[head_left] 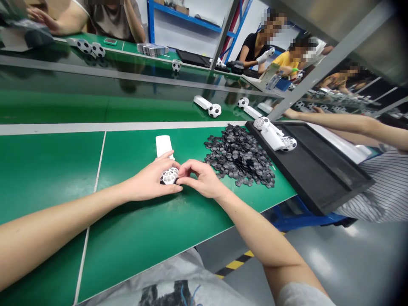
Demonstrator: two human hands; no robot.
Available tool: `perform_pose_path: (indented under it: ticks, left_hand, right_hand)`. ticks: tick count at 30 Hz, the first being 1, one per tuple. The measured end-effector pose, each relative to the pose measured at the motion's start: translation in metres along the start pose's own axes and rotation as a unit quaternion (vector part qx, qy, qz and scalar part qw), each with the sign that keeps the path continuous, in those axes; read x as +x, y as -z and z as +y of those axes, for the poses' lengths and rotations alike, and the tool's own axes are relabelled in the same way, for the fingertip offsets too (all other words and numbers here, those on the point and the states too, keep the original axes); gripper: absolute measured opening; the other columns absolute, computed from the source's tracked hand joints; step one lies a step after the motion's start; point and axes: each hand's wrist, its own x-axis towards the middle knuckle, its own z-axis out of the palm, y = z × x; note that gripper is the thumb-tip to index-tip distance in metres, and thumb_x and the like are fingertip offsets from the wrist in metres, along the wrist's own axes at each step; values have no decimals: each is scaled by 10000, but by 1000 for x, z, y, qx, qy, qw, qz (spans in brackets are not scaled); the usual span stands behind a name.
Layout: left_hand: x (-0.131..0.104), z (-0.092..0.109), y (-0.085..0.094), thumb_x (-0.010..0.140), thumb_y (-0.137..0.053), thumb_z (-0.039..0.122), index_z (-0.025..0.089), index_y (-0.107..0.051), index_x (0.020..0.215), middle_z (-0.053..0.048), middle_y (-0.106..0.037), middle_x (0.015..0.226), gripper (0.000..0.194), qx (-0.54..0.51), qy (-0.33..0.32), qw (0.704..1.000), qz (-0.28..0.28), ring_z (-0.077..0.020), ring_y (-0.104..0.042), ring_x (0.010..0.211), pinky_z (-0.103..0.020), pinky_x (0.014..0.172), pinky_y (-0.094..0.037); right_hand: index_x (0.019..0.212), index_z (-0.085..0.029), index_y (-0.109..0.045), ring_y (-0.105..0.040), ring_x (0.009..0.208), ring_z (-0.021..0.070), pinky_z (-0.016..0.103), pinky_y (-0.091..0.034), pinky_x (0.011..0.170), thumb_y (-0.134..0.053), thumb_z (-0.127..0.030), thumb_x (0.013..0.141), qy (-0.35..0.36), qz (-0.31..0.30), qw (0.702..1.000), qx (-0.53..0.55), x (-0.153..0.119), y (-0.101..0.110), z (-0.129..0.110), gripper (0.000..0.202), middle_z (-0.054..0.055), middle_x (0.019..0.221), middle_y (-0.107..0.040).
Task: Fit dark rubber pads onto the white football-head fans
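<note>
A white football-patterned piece (169, 175) with open cells and a white flat handle (163, 145) lies on the green table before me. My left hand (153, 178) is wrapped round the ball end, fingers above and thumb below. My right hand (200, 177) touches the ball's right side, thumb and index finger pinched together; what lies between them is too small to make out. To the right of my right hand is a heap of small black pieces (239, 155).
A black tray (318, 165) at the right holds white ball-ended pieces (274, 135). Beyond the white strip, more such pieces (214, 110) lie on a green belt (143, 102). A metal post (299, 85) slants at the right. Other people sit across and at the right.
</note>
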Motion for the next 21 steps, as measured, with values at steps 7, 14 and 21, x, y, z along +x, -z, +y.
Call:
perform_pose_path:
  ticks: [7,14,21]
  left_hand:
    - [3,0,-7,684,-583,342,209,-510,949,-54,-526,1178,305,-20,-11,999,34,-233,-141,1341,-406,1066,-219]
    - [2,-1,3,693,-556,340,217,-476,1026,-89,-340,1364,364,-4,-14,999,-30,-267,-150,1335,-463,1046,-230]
    - [-6,-3,3,624,-643,453,252,-491,1086,-75,-373,1164,526,48,47,997,32,-315,-300,1193,-489,988,-301]
  right_hand:
    - [755,-176,-497,-493,650,88,228,-442,624,-682,-275,680,-47,-20,998,35,4,-1,-3,223,-31,718,-517]
    - [766,-180,-547,-512,661,108,250,-441,642,-571,-307,774,-45,114,984,-129,2,22,14,129,-3,737,-560]
    - [777,-193,-637,-541,722,149,304,-436,726,-588,-236,760,-66,186,917,-347,-2,57,38,68,25,765,-620]
